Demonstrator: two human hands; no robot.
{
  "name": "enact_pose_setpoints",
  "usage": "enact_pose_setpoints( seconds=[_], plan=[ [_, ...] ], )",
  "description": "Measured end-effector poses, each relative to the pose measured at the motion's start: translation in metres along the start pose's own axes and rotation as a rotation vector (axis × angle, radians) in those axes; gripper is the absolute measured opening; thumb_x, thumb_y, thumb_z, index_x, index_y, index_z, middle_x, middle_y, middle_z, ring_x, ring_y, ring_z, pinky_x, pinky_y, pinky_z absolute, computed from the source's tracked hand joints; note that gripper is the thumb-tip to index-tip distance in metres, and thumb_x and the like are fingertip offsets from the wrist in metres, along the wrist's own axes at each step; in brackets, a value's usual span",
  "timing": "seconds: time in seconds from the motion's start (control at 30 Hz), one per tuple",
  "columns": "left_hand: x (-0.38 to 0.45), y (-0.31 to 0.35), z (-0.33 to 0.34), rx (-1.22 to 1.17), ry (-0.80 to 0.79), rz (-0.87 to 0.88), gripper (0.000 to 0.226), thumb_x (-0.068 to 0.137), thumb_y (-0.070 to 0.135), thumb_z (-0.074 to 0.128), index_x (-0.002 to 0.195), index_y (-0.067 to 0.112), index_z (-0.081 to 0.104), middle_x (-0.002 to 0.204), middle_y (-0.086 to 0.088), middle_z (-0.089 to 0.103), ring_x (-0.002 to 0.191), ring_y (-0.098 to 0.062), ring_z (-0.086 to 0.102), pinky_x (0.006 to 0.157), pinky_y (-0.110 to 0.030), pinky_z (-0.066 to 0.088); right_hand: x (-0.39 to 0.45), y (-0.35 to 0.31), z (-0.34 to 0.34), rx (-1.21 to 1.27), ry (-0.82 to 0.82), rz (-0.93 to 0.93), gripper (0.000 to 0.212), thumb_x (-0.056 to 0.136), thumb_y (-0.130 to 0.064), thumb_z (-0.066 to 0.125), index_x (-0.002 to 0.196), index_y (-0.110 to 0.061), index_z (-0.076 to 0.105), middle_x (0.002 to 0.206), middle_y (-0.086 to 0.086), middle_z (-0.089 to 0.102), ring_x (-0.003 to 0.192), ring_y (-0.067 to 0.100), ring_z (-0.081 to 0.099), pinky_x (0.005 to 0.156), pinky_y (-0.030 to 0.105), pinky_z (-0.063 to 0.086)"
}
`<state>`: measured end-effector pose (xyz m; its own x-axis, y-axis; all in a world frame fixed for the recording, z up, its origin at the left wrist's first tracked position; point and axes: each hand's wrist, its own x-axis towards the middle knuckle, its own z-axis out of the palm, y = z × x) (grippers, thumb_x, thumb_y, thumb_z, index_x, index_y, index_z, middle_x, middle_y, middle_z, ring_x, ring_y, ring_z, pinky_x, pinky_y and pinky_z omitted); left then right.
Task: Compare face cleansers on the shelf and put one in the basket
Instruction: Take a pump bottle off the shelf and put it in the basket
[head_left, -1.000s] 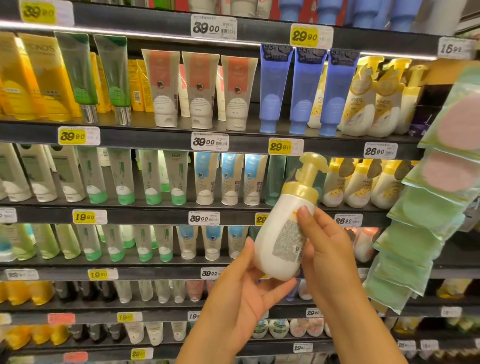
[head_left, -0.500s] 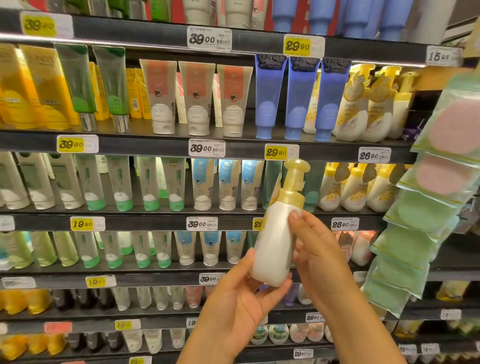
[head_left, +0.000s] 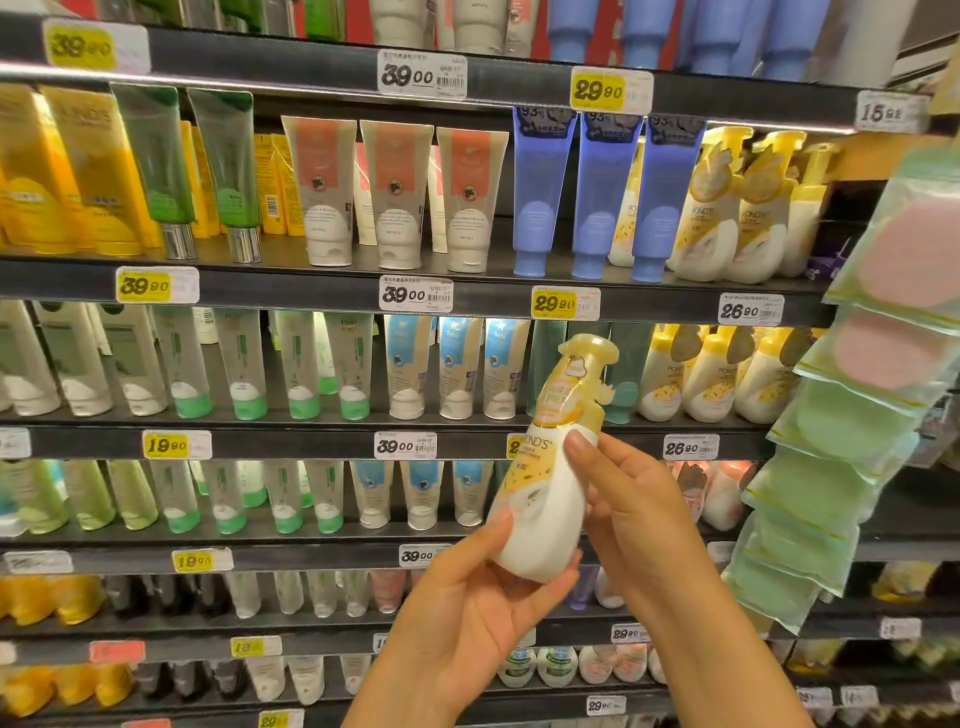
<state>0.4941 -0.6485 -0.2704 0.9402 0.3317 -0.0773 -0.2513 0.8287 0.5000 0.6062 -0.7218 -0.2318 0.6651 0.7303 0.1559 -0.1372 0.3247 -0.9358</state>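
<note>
Skincare aisle of a shop, seen close up from a shopper's eye level.

Dark shelves (head_left: 332, 291) run across the whole view in tiers, each packed with rows of identical cleanser tubes (head_left: 395, 192) and pump bottles (head_left: 748, 208) facing outward. Price tags (head_left: 415, 295) are clipped along every shelf edge, some white, some yellow, reading 39.00, 29.90, 26.90 and 19.90. At the right, packets of sponges (head_left: 883, 353) hang in a strip.

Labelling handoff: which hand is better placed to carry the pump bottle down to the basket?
Left, probably. The left hand cups the Pond's pump bottle from below, bearing its base; the right hand only steadies its side.
</note>
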Motion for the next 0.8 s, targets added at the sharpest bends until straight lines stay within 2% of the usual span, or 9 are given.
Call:
enact_pose_setpoints(
  seconds=[0.1,0.2,0.3,0.4,0.47,0.57,0.67,0.8],
  plan=[
    [0.004,-0.001,-0.004,0.131,0.053,0.095,0.027,0.069,0.005,0.069,0.095,-0.003,0.072,0.107,-0.023,0.069,0.093,-0.034,0.069,0.066,-0.041,0.059,0.0,-0.001,0.0,0.044,-0.039,0.007,0.028,0.077,-0.024,0.059,0.098,-0.008,0.068,0.092,0.013,0.074,0.082,0.022,0.071,0.063,0.027,0.057],
    [0.01,-0.003,-0.008,0.233,0.154,0.238,0.052,0.062,-0.002,0.071,0.112,-0.004,0.058,0.106,-0.021,0.069,0.092,-0.033,0.069,0.067,-0.038,0.059,0.0,0.002,-0.001,0.067,-0.058,0.021,0.023,0.079,-0.024,0.059,0.093,-0.01,0.07,0.091,0.009,0.074,0.084,0.019,0.071,0.064,0.023,0.055],
    [0.011,-0.003,-0.009,0.376,0.239,0.387,0.063,0.052,-0.003,0.082,0.108,0.007,0.056,0.094,-0.01,0.073,0.082,-0.028,0.069,0.054,-0.033,0.055,0.002,0.006,0.0,0.099,-0.053,0.042,0.02,0.077,-0.023,0.06,0.087,-0.014,0.075,0.091,0.007,0.074,0.084,0.016,0.071,0.064,0.023,0.055],
    [0.013,-0.002,-0.011,0.538,0.311,0.53,0.066,0.046,0.001,0.087,0.103,0.017,0.058,0.09,-0.002,0.073,0.074,-0.016,0.067,0.051,-0.024,0.05,0.003,0.007,0.002,0.174,-0.067,0.054,0.021,0.078,-0.019,0.058,0.085,-0.014,0.077,0.09,0.006,0.074,0.084,0.016,0.07,0.065,0.023,0.055],
    [0.013,-0.002,-0.013,0.623,0.312,0.63,0.057,0.056,-0.005,0.08,0.101,0.02,0.057,0.092,0.005,0.072,0.074,-0.007,0.068,0.051,-0.015,0.049,0.003,0.008,0.003,0.245,-0.092,0.068,0.022,0.08,-0.018,0.056,0.092,-0.011,0.073,0.092,0.006,0.073,0.087,0.018,0.069,0.072,0.028,0.057],
    [0.013,-0.002,-0.017,0.772,0.293,0.727,0.057,0.065,-0.019,0.071,0.1,0.023,0.054,0.093,0.021,0.067,0.085,0.002,0.065,0.063,-0.011,0.05,0.003,0.011,0.005,0.39,-0.092,0.127,0.023,0.079,-0.015,0.053,0.099,-0.007,0.064,0.091,0.009,0.069,0.091,0.023,0.063,0.09,0.04,0.05],
    [0.01,-0.002,-0.017,0.824,0.303,0.761,0.059,0.066,-0.019,0.07,0.099,0.027,0.054,0.098,0.018,0.064,0.088,0.005,0.064,0.064,-0.009,0.05,0.003,0.012,0.009,0.497,-0.067,0.176,0.028,0.075,-0.01,0.052,0.101,-0.004,0.056,0.095,0.016,0.055,0.097,0.031,0.046,0.107,0.047,0.032],
    [0.008,-0.002,-0.017,0.843,0.288,0.773,0.06,0.067,-0.019,0.069,0.101,0.029,0.053,0.11,0.007,0.058,0.089,0.008,0.063,0.065,-0.009,0.05,0.003,0.011,0.01,0.521,-0.074,0.173,0.026,0.074,-0.007,0.049,0.099,-0.005,0.056,0.101,0.016,0.057,0.099,0.029,0.05,0.097,0.043,0.039]
  ],
)
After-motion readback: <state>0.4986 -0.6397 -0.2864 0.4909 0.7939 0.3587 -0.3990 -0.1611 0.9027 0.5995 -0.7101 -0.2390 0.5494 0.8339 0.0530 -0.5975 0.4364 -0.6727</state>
